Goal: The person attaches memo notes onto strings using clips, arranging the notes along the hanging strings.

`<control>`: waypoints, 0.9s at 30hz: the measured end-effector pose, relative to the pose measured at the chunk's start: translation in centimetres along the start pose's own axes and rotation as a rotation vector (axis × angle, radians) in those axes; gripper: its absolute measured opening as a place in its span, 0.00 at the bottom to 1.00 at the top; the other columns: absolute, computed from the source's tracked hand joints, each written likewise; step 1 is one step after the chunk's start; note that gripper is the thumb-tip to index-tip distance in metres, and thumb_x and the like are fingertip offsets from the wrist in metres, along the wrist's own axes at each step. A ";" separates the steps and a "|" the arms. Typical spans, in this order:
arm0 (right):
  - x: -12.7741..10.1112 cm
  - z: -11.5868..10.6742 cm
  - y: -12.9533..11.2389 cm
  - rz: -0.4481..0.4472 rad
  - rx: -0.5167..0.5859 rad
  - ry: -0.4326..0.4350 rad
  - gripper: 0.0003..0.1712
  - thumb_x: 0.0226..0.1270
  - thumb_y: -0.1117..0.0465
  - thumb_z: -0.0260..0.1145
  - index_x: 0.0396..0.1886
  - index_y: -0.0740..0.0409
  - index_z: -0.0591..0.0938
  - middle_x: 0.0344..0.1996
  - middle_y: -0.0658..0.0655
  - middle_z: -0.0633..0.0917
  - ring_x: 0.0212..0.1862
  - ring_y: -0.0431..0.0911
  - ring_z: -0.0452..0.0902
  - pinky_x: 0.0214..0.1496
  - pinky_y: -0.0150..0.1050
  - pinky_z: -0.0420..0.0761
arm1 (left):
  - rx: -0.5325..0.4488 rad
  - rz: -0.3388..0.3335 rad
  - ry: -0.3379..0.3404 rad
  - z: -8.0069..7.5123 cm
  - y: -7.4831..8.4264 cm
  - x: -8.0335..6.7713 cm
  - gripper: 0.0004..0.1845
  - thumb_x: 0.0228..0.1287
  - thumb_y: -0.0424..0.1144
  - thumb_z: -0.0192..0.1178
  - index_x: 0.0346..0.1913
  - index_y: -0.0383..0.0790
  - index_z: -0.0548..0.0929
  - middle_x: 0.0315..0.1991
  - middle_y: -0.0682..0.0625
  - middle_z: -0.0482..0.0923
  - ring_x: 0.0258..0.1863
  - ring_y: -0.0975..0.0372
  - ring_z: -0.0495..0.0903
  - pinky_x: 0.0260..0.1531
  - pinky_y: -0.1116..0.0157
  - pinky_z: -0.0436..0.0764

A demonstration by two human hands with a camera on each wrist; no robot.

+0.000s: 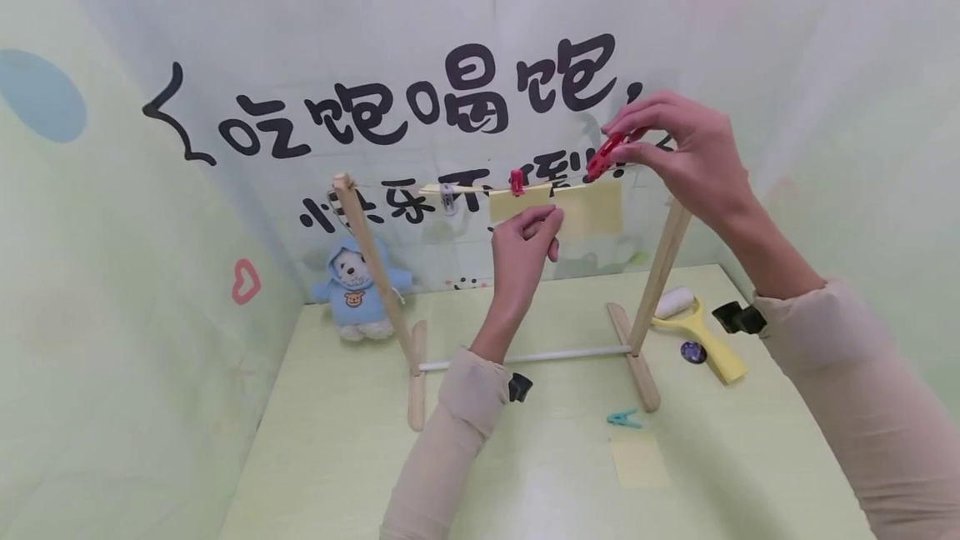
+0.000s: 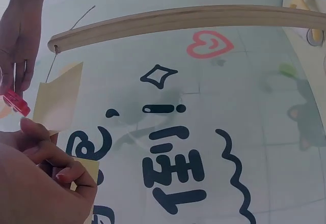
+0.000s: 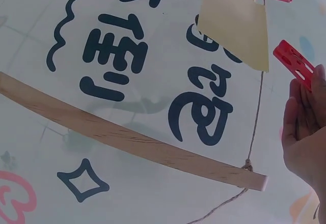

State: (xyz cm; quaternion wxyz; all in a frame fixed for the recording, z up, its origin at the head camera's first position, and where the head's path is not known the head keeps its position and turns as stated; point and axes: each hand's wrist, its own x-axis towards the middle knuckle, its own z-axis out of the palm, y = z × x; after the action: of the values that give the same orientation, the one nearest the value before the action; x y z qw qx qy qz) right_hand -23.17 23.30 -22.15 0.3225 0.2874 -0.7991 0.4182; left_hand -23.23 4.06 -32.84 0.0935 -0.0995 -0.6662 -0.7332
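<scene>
Pegging seems in hand: the left grip (image 1: pixel 522 250) pinches a yellow paper sheet (image 1: pixel 592 211) at the twine (image 3: pixel 255 119), while the right grip (image 1: pixel 686 148) pinches a red clothespin (image 1: pixel 606 155) just beside it, which probably needs squeezing open over both next.

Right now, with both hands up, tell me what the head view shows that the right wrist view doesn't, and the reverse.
Only the head view shows the plush toy in blue, the yellow roller and the teal clothespin on the table.

Only the right wrist view shows the knot tying the string near the end of the right wooden post.

Both show that post, the right hand holding a red clothespin, and the hanging yellow paper nearest it.
</scene>
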 end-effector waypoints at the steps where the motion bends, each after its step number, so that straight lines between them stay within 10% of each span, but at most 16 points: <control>1: 0.1 0.0 0.1 -0.001 0.002 -0.008 0.14 0.53 0.75 0.75 0.41 0.65 0.89 0.40 0.34 0.85 0.47 0.32 0.81 0.54 0.23 0.77 | -0.008 -0.006 -0.002 0.1 0.1 0.1 0.11 0.67 0.41 0.67 0.45 0.38 0.89 0.11 0.58 0.72 0.13 0.66 0.72 0.18 0.70 0.60; 19: 0.4 1.0 0.0 -0.028 -0.126 -0.160 0.12 0.55 0.69 0.77 0.40 0.61 0.88 0.41 0.55 0.89 0.47 0.26 0.77 0.59 0.20 0.72 | -0.036 -0.031 0.001 0.6 0.7 0.5 0.10 0.68 0.40 0.66 0.45 0.36 0.88 0.10 0.58 0.72 0.12 0.67 0.71 0.13 0.71 0.55; 27: 0.3 1.1 0.3 -0.057 -0.231 -0.234 0.17 0.54 0.67 0.78 0.45 0.62 0.88 0.46 0.57 0.87 0.51 0.48 0.81 0.55 0.18 0.69 | -0.022 -0.022 0.012 0.6 0.5 0.5 0.10 0.68 0.39 0.65 0.45 0.35 0.88 0.10 0.59 0.72 0.12 0.67 0.72 0.19 0.72 0.62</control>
State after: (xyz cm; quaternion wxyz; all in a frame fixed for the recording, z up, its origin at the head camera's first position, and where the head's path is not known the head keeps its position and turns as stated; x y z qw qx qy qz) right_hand -23.92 22.42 -22.56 0.2699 0.3178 -0.8655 0.2776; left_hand -23.56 4.57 -32.15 0.0884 -0.0885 -0.6587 -0.7419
